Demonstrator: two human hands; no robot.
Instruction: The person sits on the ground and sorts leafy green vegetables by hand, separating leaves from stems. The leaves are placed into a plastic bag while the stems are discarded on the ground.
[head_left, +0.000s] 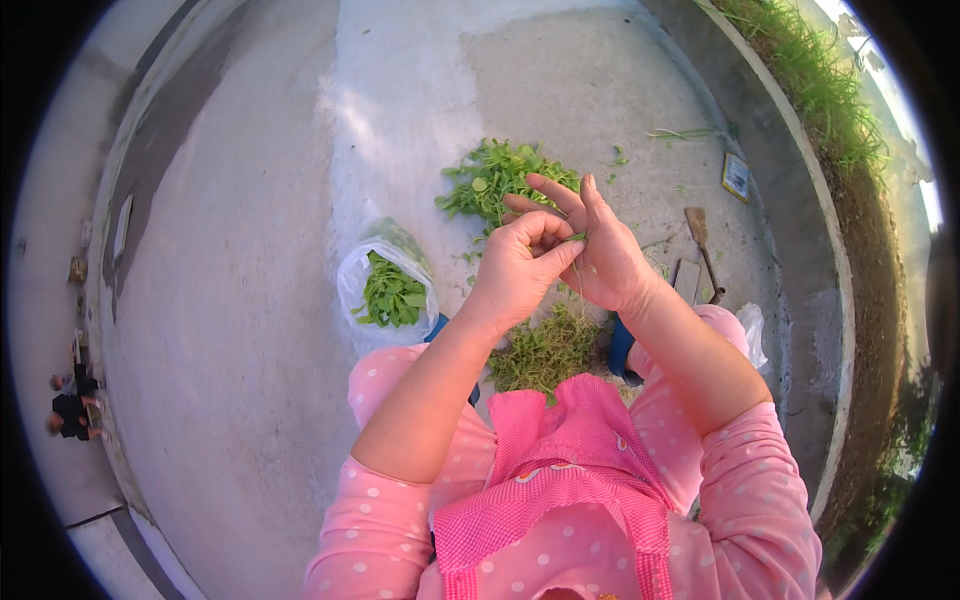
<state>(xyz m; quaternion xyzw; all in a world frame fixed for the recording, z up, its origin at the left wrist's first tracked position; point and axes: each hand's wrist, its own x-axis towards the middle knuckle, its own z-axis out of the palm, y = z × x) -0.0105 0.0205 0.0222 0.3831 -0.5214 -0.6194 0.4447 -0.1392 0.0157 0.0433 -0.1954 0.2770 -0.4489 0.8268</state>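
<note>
My left hand pinches a small green sprig between thumb and fingertips. Against it, palm turned inward, is my right hand, its fingers spread and seemingly gripping nothing. A thin stem hangs below the pinch. Beyond the hands a pile of leafy greens lies on the concrete, partly hidden by my fingers. A clear plastic bag stands open to the left, with picked green leaves inside. Between my feet sits a heap of wilted stems and trimmings.
Right of me lie a small spade-like tool, a flat slab, a crumpled plastic bag and a printed packet. A low concrete kerb borders grass. Two people are at the far left edge.
</note>
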